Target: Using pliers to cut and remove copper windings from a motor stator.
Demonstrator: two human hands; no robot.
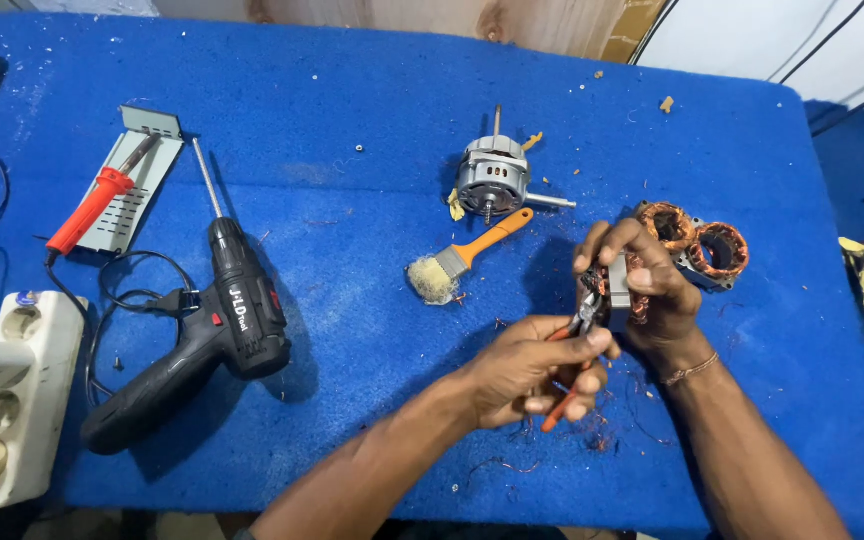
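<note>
Orange-handled pliers [574,345] gripped in left hand [532,375], right hand [642,285] clutching stator [620,292], wrists angled inward

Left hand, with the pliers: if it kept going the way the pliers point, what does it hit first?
The left hand aims the orange-handled pliers up and right, their tip already at the motor stator held in the right hand. So the stator comes first. Beyond it lie two copper-wound stators, though depth is unclear.
</note>
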